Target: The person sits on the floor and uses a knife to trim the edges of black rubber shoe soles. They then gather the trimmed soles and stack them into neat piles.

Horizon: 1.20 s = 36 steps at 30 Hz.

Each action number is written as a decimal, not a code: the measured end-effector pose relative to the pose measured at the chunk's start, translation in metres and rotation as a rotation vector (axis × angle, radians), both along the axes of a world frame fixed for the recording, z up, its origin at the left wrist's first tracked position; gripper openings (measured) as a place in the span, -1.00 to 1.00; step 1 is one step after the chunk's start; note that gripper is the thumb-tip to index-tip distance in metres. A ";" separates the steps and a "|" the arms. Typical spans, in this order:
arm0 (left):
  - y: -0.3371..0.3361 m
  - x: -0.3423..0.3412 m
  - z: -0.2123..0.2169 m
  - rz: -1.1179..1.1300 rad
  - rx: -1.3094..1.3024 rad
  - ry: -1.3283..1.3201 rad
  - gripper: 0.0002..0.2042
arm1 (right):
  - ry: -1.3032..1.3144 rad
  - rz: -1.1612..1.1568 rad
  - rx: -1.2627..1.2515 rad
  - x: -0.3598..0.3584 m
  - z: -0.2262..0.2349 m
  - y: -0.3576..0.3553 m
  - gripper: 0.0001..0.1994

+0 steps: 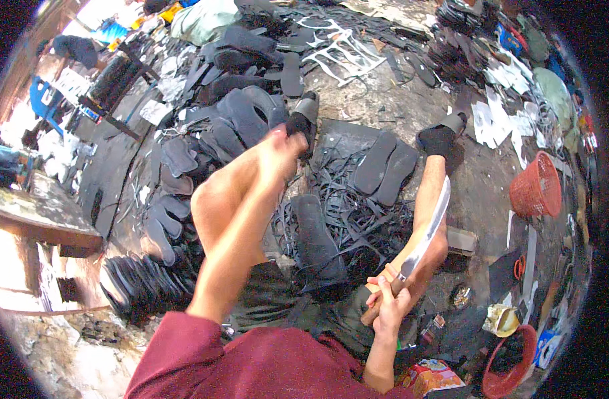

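Floor is buried in dark rubber sole cutouts, with a big pile far left and a tangle of offcut strips in the middle. Looks like the trimming step, between cuts. Right hand has its fingers wrapped tight round the long knife, blade pointing away. Left hand reaches far toward the pile; blurred, can't tell its grip. Next move probably needs a fresh sole pulled in.
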State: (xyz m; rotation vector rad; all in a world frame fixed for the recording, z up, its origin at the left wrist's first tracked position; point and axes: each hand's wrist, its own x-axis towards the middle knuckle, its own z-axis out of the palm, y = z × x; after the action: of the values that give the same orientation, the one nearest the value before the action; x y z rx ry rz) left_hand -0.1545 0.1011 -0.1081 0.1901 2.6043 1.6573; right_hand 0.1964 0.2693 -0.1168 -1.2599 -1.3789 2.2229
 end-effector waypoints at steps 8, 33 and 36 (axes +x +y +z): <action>0.016 0.163 -0.130 0.328 -0.713 -0.387 0.24 | 0.052 0.112 0.105 -0.013 -0.005 -0.011 -0.67; -0.077 0.180 0.103 0.094 0.580 -0.695 -0.46 | 0.109 0.860 0.685 0.063 0.056 0.034 -0.71; -0.072 0.181 0.096 0.072 0.509 -0.669 -0.35 | 0.078 0.858 0.630 0.059 0.059 0.026 -0.69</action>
State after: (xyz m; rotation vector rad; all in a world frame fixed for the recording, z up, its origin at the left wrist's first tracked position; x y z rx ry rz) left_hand 0.0270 0.0290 -0.0121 -0.3819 1.7048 1.9419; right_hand 0.2558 0.2956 -0.0573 -0.3733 -2.6364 1.8898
